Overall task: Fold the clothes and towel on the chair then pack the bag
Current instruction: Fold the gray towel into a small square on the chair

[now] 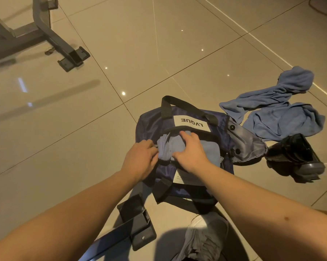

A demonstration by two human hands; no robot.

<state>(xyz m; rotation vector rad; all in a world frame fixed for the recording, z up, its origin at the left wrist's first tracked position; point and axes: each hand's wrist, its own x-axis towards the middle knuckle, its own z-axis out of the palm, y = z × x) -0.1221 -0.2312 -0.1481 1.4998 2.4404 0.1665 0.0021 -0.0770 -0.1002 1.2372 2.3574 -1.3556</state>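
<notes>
**One bundle going in, one piece left out on the floor**

The navy bag [153,127] lay on the tiled floor [83,119] with its mouth open upward and its white label facing away from the person. In the mouth sat a folded blue cloth [209,147], so the packing looked underway rather than finished.

The right hand [191,151] lay spread over the top of that cloth with its fingers nearly straight, pressing it down rather than gripping it. The left hand [140,159] was against the cloth's left edge with its fingers bent there; the fingertips were hidden, so whether they pinched the fabric cannot be told.

Besides the folded cloth, nothing else in the bag could be seen. A grey flap [247,144] with dark snaps hung open on the bag's right side.

Just beyond that flap a blue towel [272,110] lay crumpled and unfolded on the floor, which I judge to be the work remaining: fold it, pack it, close the bag. A glossy black object [294,157] sat beside it, its nature unclear.
</notes>
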